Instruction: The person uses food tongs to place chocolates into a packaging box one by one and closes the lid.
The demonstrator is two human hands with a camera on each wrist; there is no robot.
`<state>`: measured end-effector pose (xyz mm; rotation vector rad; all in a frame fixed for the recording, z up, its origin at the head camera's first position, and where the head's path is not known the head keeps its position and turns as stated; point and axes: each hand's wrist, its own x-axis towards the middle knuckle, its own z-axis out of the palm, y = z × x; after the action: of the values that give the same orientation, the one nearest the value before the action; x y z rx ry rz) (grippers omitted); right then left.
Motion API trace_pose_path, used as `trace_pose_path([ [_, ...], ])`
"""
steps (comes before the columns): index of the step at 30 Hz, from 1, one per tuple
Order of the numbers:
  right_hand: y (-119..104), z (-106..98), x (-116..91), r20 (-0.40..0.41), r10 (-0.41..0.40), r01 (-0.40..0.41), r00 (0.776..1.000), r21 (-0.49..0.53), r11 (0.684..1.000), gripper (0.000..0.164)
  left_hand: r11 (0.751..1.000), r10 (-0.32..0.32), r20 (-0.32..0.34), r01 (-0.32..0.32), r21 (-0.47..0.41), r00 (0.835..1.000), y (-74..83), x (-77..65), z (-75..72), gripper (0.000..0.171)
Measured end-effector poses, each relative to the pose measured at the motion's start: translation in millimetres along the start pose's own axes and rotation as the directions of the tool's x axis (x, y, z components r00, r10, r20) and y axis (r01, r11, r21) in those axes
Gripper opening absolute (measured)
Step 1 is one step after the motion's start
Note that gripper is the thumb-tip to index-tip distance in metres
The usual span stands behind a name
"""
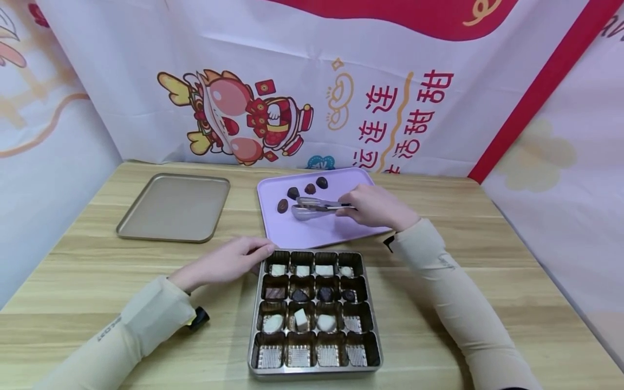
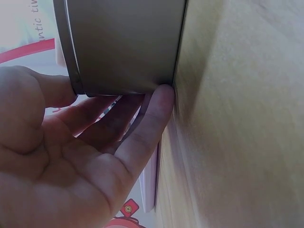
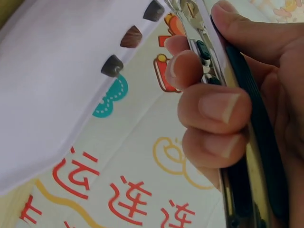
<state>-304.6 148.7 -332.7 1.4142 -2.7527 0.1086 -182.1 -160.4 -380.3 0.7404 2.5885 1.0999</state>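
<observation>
My left hand [image 1: 234, 261] holds the far left corner of a square metal box [image 1: 255, 325], thumb by the rim and fingers around the corner. Inside is a brown divided insert with corrugated cup bottoms. White chocolates [image 1: 325, 323] sit in the back row and third row, dark chocolates [image 1: 325, 293] in the second. My right hand [image 1: 372, 208] grips metal tongs [image 1: 317, 207], whose dark green handles [image 3: 259, 118] show in the right wrist view. The tong ends hover over or touch a lilac tray [image 1: 336, 233], beside several dark chocolates [image 1: 293, 193]. Whether they hold anything, I cannot tell.
A shallow tan metal tray [image 1: 173, 208] lies at the back left of the wooden table [image 1: 214, 325]. Behind it hangs a white printed cloth [image 1: 312, 59] with a red border. The lilac tray's near edge is close to the box's far edge.
</observation>
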Motion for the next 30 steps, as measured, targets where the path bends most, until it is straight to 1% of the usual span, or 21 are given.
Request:
trace_pose_path([
  [5,2.2,-12.3,-8.8,0.014,0.044,-0.043,0.999,-0.012,0.999,0.022,1.000,0.018,0.012,-0.018,0.002,1.000,1.7,0.8,-0.1,0.030],
  [8,3.0,-18.4,-13.1,0.005,0.053,-0.053,0.999,-0.027,0.998,0.022,1.000,0.022,0.015,-0.022,0.001,1.000,1.6,0.4,0.0,0.030],
  [12,1.1,-23.3,-15.0,-0.013,0.042,-0.042,0.999,-0.036,0.998,0.021,1.000,0.017,0.011,-0.017,-0.005,1.000,0.0,-0.5,-0.5,0.030],
  [17,-6.3,-27.5,-19.7,-0.009,0.017,-0.018,1.000,-0.035,0.999,0.018,1.000,0.014,0.000,-0.014,0.004,1.000,-1.6,-0.9,-0.4,0.029],
  [22,-10.8,-32.8,-34.5,0.007,0.038,-0.037,0.999,-0.031,0.999,0.017,1.000,0.014,-0.002,-0.014,0.010,1.000,-1.3,-0.6,0.2,0.030],
  [25,-11.4,-37.4,-44.5,-0.011,0.042,-0.042,0.999,-0.039,0.998,0.018,1.000,0.014,-0.006,-0.014,0.017,1.000,-0.6,-0.3,0.3,0.030],
  [27,-12.5,-41.5,-51.2,-0.029,0.031,-0.033,0.999,-0.041,0.999,0.020,1.000,0.013,-0.009,-0.013,0.022,1.000,-0.5,-0.2,0.3,0.030],
  [30,-14.8,-48.0,-61.1,-0.059,-0.006,0.005,0.998,-0.033,0.999,0.020,1.000,0.007,-0.013,-0.007,0.024,1.000,-0.1,0.1,0.1,0.029],
])
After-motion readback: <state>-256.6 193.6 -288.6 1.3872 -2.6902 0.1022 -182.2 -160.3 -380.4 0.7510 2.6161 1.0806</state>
